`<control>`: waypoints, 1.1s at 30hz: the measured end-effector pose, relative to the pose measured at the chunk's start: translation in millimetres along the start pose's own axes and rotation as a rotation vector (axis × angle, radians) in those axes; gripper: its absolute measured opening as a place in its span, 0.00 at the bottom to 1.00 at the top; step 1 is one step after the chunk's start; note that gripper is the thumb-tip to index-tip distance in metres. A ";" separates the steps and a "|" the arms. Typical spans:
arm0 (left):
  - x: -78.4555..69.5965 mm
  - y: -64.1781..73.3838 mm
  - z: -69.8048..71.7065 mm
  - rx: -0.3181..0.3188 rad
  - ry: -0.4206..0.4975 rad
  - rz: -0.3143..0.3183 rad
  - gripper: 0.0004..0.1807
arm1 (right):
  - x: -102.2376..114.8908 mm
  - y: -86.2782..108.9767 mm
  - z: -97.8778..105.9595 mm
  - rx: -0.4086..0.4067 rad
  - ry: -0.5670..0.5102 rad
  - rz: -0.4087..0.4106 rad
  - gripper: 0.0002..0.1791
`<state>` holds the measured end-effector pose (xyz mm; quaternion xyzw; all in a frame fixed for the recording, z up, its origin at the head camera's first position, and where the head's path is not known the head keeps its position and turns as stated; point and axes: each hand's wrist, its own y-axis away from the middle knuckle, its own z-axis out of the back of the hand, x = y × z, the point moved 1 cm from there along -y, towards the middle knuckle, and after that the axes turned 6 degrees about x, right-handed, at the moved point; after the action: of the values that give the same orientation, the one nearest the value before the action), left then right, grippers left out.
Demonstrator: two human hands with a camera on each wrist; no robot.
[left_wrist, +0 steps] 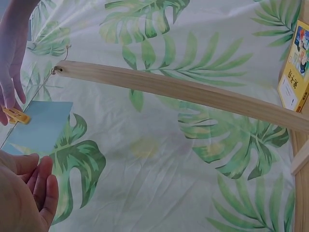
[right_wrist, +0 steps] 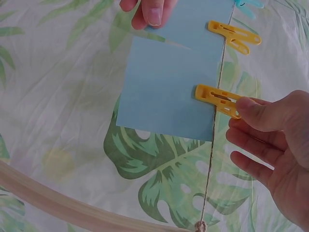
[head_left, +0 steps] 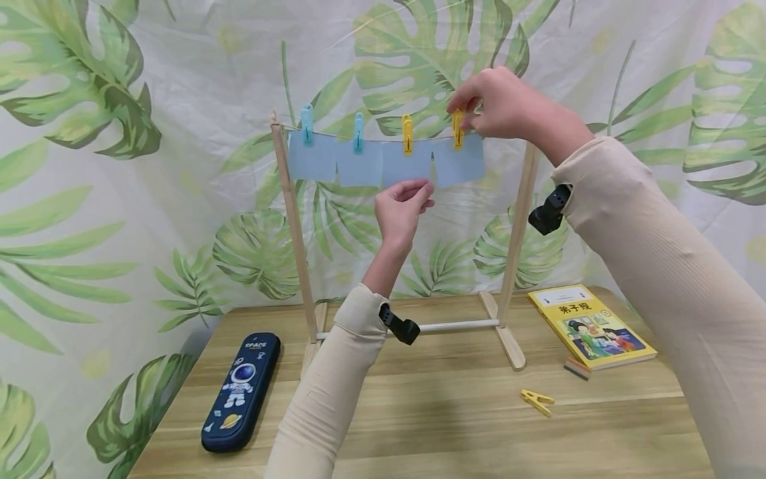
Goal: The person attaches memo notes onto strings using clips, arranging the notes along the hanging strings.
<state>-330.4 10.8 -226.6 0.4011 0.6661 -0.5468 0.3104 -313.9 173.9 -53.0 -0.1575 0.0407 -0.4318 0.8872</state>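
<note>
Pale blue paper cards hang in a row from a string. The rightmost blue card [right_wrist: 166,89] has a yellow clothespin [right_wrist: 207,94] over its top edge and the string. My right hand [head_left: 499,103] pinches the handle end of that clothespin between thumb and fingers. Below the row, my left hand [head_left: 399,209] pinches the lower corner of the neighbouring blue card [head_left: 403,163] with thumb and fingertips. Another yellow clothespin [head_left: 407,135] clips this card to the string. Two light blue clothespins [head_left: 307,125] stand over the cards farther left.
A wooden frame [head_left: 514,233] carries the string above the wooden table [head_left: 437,412]. A dark blue pencil case [head_left: 242,392] lies at the left. On the right are a yellow book [head_left: 589,326], a small eraser-like block [head_left: 577,369] and a loose yellow clothespin [head_left: 536,402].
</note>
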 end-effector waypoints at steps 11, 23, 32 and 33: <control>0.9 3.9 -9.9 0.051 -0.055 0.071 0.10 | -0.1 0.0 -1.3 -0.005 -0.010 0.003 0.16; -1.1 0.5 -15.4 0.040 -0.053 0.014 0.08 | -1.1 -1.0 -4.1 -0.066 0.002 0.033 0.15; -5.3 -0.8 -13.1 0.009 -0.042 0.003 0.07 | -1.9 -2.1 -6.8 -0.104 -0.023 0.013 0.16; -5.7 -0.8 -12.7 0.007 -0.039 0.003 0.07 | -1.9 -2.0 -7.2 -0.106 -0.028 0.011 0.16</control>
<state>-328.0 22.1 -218.7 0.3924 0.6574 -0.5565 0.3228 -318.0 172.4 -59.3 -0.2103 0.0519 -0.4220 0.8803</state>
